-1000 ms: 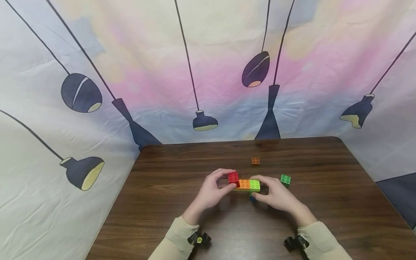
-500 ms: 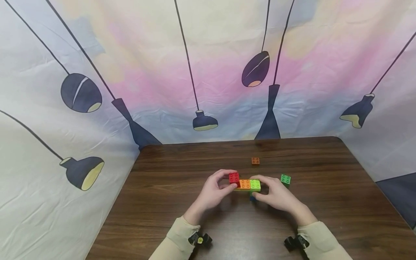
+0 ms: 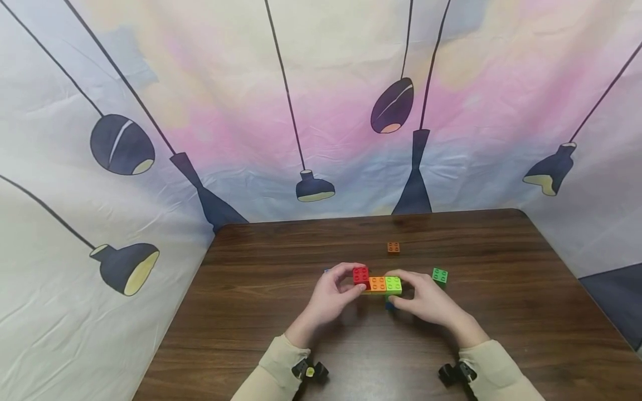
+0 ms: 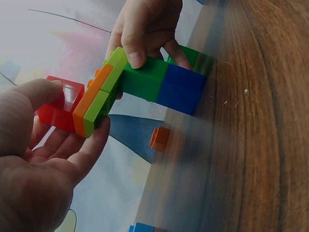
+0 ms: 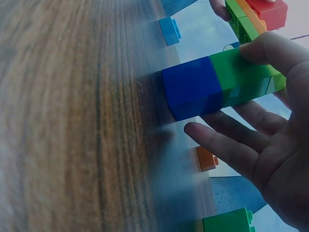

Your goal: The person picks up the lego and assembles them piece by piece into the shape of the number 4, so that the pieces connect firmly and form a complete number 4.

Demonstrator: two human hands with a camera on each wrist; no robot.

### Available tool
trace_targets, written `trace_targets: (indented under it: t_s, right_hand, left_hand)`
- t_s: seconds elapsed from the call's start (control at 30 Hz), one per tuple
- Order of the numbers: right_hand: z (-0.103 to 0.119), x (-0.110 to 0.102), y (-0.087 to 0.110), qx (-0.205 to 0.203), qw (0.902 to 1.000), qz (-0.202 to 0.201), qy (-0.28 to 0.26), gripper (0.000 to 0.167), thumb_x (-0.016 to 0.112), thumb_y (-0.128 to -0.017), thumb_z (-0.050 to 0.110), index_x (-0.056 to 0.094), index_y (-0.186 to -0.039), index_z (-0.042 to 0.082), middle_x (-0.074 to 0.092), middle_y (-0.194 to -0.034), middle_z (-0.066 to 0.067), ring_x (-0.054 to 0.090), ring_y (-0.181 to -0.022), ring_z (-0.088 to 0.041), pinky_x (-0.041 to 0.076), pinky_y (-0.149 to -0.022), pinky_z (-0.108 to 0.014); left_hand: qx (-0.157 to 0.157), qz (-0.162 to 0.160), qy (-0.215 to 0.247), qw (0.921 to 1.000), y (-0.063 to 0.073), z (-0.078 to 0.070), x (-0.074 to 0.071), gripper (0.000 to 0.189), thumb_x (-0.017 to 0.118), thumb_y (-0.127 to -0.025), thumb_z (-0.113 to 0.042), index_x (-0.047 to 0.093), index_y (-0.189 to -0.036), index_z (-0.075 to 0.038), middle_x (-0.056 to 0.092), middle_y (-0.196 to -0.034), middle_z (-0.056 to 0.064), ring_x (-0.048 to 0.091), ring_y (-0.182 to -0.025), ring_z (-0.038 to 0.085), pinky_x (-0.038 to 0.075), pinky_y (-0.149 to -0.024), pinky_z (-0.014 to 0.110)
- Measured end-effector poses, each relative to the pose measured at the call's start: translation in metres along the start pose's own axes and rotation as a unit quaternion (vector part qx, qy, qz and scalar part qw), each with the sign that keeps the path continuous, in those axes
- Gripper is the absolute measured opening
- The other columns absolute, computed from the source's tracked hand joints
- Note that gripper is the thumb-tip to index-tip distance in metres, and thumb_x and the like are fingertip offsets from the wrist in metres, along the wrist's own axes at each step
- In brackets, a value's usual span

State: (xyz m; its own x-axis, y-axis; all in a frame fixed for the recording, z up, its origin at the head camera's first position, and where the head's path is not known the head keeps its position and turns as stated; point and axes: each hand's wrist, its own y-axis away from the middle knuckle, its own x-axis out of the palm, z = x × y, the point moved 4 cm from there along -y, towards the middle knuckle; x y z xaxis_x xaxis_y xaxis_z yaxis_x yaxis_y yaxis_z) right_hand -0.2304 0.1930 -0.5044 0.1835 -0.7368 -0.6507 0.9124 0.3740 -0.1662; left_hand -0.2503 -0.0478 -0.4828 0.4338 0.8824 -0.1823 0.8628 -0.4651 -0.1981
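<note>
**Brick stack held between both hands above the desk**

A small brick stack (image 3: 382, 285) was held at the middle of the desk (image 3: 261, 312), with a blue brick (image 4: 181, 89) at its base resting on the wood and a green brick (image 4: 145, 79) above it. A flat layer of orange and lime bricks was carried across the top. A red brick (image 3: 360, 274) was pinched at the left end of that layer by the left hand (image 3: 331, 295), thumb on one side and fingers (image 4: 89, 150) curled beneath. The right end of the stack was gripped by the right hand (image 3: 426, 303), the thumb pressed on the lime edge and the fingers spread behind the green brick.

Beyond the stack, an orange brick (image 3: 393, 247) lay loose; just right of the stack sat a green loose brick (image 3: 440, 275); a small blue piece (image 5: 170, 30) lay to its left.

The red brick appeared only partly seated. If it were pressed off-centre, the overhanging top layer could be levered off the narrow column, or the whole stack tipped over, since only the single blue brick bore on the desk.
</note>
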Motion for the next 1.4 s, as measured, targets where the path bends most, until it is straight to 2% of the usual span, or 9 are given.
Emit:
trace_targets:
  t_s: [0.2, 0.47, 0.97, 1.4]
  right_hand:
    - [0.0027, -0.0024, -0.0008, -0.004, 1.0000, -0.006, -0.004, 0.049, 0.085, -0.093, 0.020, 0.067, -0.139, 0.016, 0.074, -0.126, 0.004, 0.070, -0.117, -0.023, 0.057, -0.098, -0.056]
    - [0.0021, -0.0021, -0.0025, -0.004, 1.0000, 0.002, -0.001, 0.048, 0.084, -0.093, 0.020, 0.067, -0.139, 0.018, 0.073, -0.125, 0.007, 0.069, -0.117, -0.020, 0.056, -0.098, -0.052]
    - [0.0004, -0.0011, -0.0034, -0.002, 1.0000, -0.002, 0.001, 0.048, 0.085, -0.092, 0.019, 0.068, -0.138, 0.019, 0.074, -0.124, 0.008, 0.070, -0.115, -0.018, 0.057, -0.097, -0.050]
    - [-0.0014, -0.0002, -0.0020, -0.001, 1.0000, -0.001, -0.004, 0.049, 0.084, -0.093, 0.020, 0.067, -0.139, 0.018, 0.074, -0.126, 0.007, 0.069, -0.118, -0.021, 0.056, -0.099, -0.052]
  left_hand:
    - [0.011, -0.009, -0.013, 0.9998, -0.0006, -0.0029, 0.0013, 0.042, 0.083, -0.095, -0.006, 0.070, -0.135, -0.010, 0.068, -0.132, 0.004, 0.065, -0.123, 0.024, 0.061, -0.093, 0.033]
    - [0.027, -0.005, -0.031, 0.9991, -0.0017, -0.0067, 0.0038, 0.037, 0.082, -0.095, -0.006, 0.072, -0.131, -0.007, 0.068, -0.129, 0.004, 0.068, -0.117, 0.026, 0.062, -0.090, 0.033]
    - [0.029, -0.007, -0.061, 0.9977, -0.0029, -0.0072, 0.0047, 0.035, 0.083, -0.095, -0.007, 0.073, -0.127, -0.005, 0.068, -0.128, 0.002, 0.068, -0.116, 0.027, 0.062, -0.089, 0.031]
    - [0.023, -0.005, -0.046, 0.9987, -0.0020, -0.0049, 0.0044, 0.037, 0.084, -0.093, -0.005, 0.072, -0.129, -0.006, 0.068, -0.127, 0.003, 0.067, -0.118, 0.036, 0.061, -0.091, 0.031]
